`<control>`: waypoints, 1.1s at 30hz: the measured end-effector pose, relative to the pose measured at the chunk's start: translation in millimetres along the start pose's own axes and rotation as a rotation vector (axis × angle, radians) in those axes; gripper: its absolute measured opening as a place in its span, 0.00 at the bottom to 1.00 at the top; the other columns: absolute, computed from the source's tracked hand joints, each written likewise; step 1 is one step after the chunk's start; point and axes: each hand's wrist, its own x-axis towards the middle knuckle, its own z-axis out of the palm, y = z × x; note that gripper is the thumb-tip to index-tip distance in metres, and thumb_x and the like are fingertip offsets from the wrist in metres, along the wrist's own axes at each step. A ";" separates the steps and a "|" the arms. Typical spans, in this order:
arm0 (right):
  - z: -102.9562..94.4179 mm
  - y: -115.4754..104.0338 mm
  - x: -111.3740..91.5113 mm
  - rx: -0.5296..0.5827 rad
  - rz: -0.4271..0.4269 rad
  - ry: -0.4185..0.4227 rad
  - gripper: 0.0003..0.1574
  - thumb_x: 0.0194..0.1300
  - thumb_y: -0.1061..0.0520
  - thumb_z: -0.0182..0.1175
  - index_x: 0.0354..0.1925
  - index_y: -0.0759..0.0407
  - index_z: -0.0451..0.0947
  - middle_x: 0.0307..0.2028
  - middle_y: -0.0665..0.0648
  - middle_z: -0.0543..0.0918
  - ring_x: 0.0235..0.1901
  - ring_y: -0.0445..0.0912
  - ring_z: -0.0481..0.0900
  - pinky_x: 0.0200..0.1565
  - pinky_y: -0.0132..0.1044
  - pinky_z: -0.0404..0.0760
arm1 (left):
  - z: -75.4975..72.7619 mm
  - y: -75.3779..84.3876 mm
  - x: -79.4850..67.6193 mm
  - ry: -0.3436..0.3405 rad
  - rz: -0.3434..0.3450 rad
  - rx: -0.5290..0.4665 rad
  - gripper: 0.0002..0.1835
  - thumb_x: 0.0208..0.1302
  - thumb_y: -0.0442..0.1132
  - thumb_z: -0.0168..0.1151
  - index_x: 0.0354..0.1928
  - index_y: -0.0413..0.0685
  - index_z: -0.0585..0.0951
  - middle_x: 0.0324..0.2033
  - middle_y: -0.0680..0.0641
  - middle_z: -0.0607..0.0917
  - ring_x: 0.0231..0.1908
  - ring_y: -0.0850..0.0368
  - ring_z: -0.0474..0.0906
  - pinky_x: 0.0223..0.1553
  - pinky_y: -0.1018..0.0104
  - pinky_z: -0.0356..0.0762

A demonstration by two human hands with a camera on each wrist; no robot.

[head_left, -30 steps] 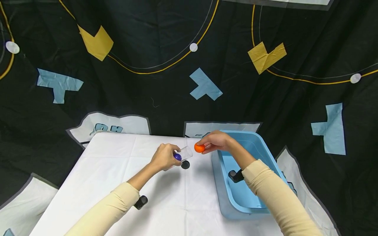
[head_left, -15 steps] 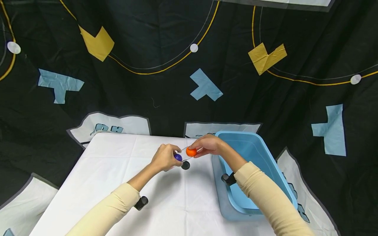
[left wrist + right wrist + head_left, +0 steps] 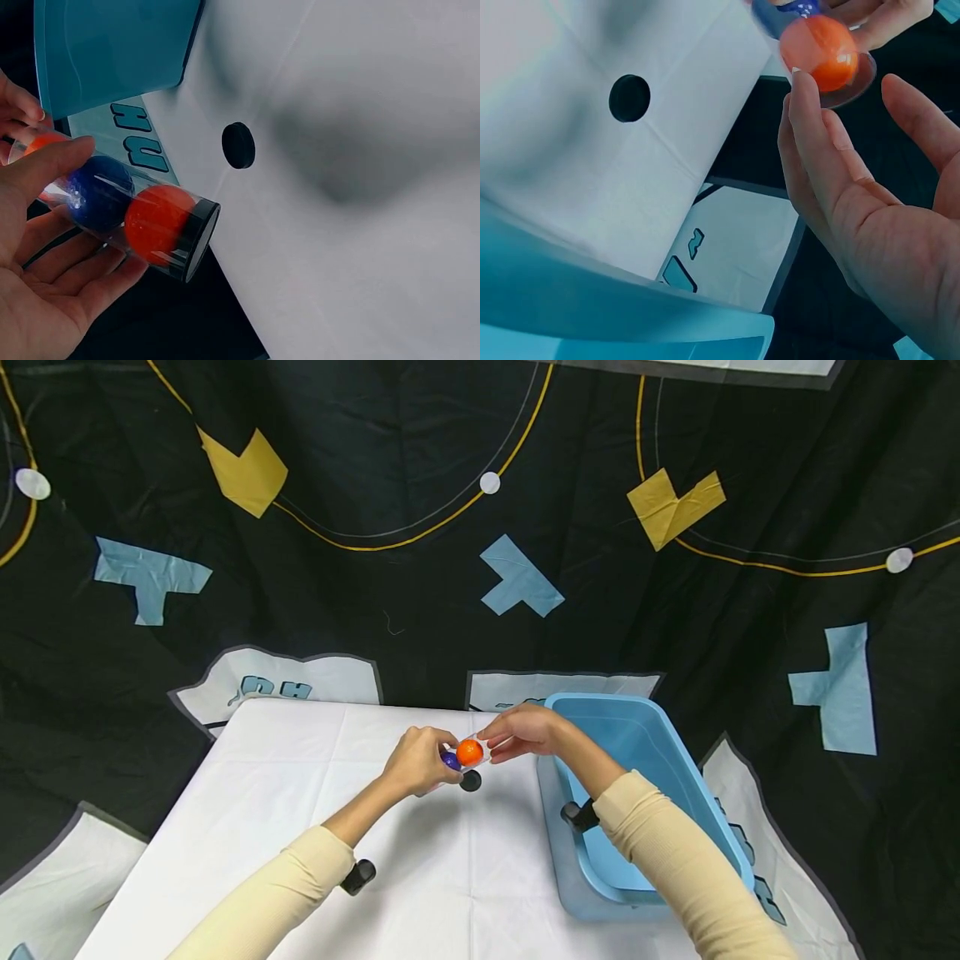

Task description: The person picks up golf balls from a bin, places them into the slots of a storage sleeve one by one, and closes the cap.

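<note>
My left hand (image 3: 417, 762) grips a clear tube (image 3: 136, 184) tilted with its mouth toward the right hand. A black cap (image 3: 196, 241) closes the tube's lower end. Inside, an orange ball (image 3: 159, 223) sits at that end, a dark blue ball (image 3: 101, 193) follows, and a second orange ball (image 3: 819, 54) lies near the mouth. My right hand (image 3: 525, 731) has its fingers spread loosely at the tube's rim, holding nothing. One right fingertip (image 3: 804, 79) overlaps the rim in the right wrist view.
On the white-covered table (image 3: 300, 777), a round black cap (image 3: 471, 781) lies beneath the tube. The blue bin (image 3: 558, 827) stands at the right, under the right forearm. A dark curtain (image 3: 390, 610) hangs behind the table.
My right hand has moved left to the tube and let go of the orange ball, which is now inside the mouth. The left hand has stayed in place with the tube.
</note>
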 end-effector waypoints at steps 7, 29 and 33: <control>-0.5 -4.2 0.5 -0.019 0.027 0.005 0.23 0.69 0.55 0.65 0.57 0.68 0.80 0.56 0.67 0.82 0.54 0.60 0.84 0.56 0.49 0.82 | -1.9 -4.3 -2.2 0.006 0.002 -0.001 0.20 0.42 0.41 0.85 0.40 0.47 0.90 0.28 0.48 0.90 0.30 0.57 0.83 0.30 0.70 0.80; 23.1 17.4 31.7 -0.166 -0.110 0.433 0.29 0.58 0.53 0.73 0.56 0.62 0.81 0.61 0.63 0.80 0.49 0.58 0.84 0.52 0.43 0.85 | -19.7 -43.5 -17.9 0.074 -0.049 -0.001 0.19 0.41 0.40 0.85 0.38 0.45 0.89 0.28 0.48 0.90 0.31 0.56 0.86 0.37 0.60 0.84; 37.1 30.7 46.2 -0.252 -0.109 0.538 0.30 0.55 0.51 0.74 0.54 0.61 0.82 0.62 0.64 0.78 0.54 0.59 0.79 0.51 0.45 0.83 | -22.4 -52.1 -21.2 0.070 -0.062 -0.016 0.19 0.41 0.40 0.84 0.39 0.45 0.89 0.29 0.47 0.90 0.31 0.55 0.86 0.37 0.60 0.85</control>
